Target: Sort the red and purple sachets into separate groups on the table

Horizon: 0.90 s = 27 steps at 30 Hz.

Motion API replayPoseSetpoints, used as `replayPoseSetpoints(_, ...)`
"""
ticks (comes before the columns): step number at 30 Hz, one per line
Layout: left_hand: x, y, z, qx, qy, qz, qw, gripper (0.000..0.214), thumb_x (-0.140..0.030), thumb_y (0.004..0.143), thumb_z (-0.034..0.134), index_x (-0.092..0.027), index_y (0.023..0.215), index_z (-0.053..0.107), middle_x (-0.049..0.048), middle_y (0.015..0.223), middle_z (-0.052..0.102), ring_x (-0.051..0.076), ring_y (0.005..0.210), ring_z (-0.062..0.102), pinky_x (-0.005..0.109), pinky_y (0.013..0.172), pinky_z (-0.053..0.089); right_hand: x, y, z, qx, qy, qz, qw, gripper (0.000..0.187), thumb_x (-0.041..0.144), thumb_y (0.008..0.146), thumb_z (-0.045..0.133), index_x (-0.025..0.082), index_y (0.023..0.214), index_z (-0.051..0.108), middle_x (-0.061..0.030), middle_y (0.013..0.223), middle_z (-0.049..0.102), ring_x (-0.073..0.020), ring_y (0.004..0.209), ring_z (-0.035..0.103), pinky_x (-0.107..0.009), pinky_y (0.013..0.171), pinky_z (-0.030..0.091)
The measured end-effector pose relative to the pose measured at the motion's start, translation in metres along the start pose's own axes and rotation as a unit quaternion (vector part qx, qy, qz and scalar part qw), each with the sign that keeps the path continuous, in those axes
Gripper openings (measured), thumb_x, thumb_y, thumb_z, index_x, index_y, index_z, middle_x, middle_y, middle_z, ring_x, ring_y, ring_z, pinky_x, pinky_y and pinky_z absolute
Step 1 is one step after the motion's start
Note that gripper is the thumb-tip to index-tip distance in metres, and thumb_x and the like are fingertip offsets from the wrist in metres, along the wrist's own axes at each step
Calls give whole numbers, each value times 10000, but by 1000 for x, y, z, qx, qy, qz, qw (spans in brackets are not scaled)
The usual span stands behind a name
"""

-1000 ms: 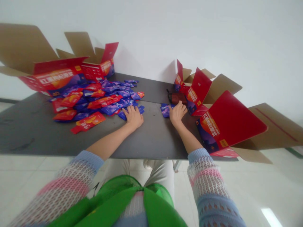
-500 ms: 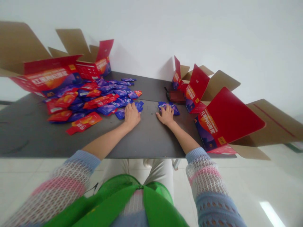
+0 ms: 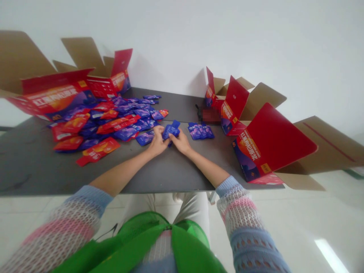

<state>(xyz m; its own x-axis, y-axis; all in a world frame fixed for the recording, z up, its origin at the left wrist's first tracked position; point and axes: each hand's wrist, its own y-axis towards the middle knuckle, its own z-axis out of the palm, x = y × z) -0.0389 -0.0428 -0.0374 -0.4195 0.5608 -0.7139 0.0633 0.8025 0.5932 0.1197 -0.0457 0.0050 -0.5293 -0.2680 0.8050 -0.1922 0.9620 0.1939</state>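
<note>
Between my hands, just over the table, is a blue spouted sachet (image 3: 171,130) with its narrow neck pointing away from me. My left hand (image 3: 158,141) grips its left side, and my right hand (image 3: 181,141) has its thumb on the front. Whether a second sachet lies under it is hidden. To the right, a short overlapping row of blue sachets (image 3: 200,131) lies flat. Left of my hands spreads a heap of blue and red sachets (image 3: 118,123), with one red sachet (image 3: 98,151) at its near edge.
Open red cartons stand at the left, a large carton (image 3: 57,99) and a smaller carton (image 3: 121,80). Along the right stand more open cartons, the nearest carton (image 3: 273,148) with flaps past the table edge. A blurred dark item (image 3: 209,115) lies by them on the grey table (image 3: 170,170).
My right hand has left the row of blue sachets and moved left to meet my left hand. Both now hold a blue sachet, lifted from beside the heap.
</note>
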Motion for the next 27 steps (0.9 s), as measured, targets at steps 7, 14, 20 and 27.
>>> replayPoseSetpoints(7, 0, 4, -6, 60, 25, 10, 998, 616, -265, 778, 567, -177, 1284, 228, 159, 1266, 450, 257, 1187, 526, 461, 1047, 446, 3, 1, 21, -32, 32, 0, 999, 409, 420, 979, 507, 157, 1291, 536, -109, 1292, 650, -199, 1205, 614, -311, 1040, 458)
replayPoseSetpoints(14, -6, 3, -3, 123, 102, 44, 986, 876, -252, 693, 618, -75, 1432, 181, 232, 1370, 332, 359, 1335, 387, 533, 1113, 386, -6, -1, 9, 119, 98, -75, 985, 568, 500, 971, 507, 172, 1435, 493, -108, 1448, 544, -209, 1413, 427, -416, 1221, 264)
replayPoseSetpoints(20, -20, 2, -1, 106, 169, 17, 980, 711, -126, 671, 643, -97, 1352, 441, 240, 1507, 191, 398, 1481, 201, 562, 1154, 332, -10, -5, -1, 192, 162, -58, 966, 526, 481, 970, 496, 181, 1398, 548, -96, 1343, 629, -237, 1311, 529, -435, 1165, 357)
replayPoseSetpoints(27, -26, 8, -15, 83, 48, -2, 995, 302, -209, 818, 593, -176, 1106, 680, 139, 1484, 429, 286, 1395, 420, 486, 1124, 393, -13, -18, 1, 138, 208, -81, 965, 467, 412, 946, 521, 176, 1347, 483, -128, 1367, 580, -232, 1248, 556, -378, 1014, 492)
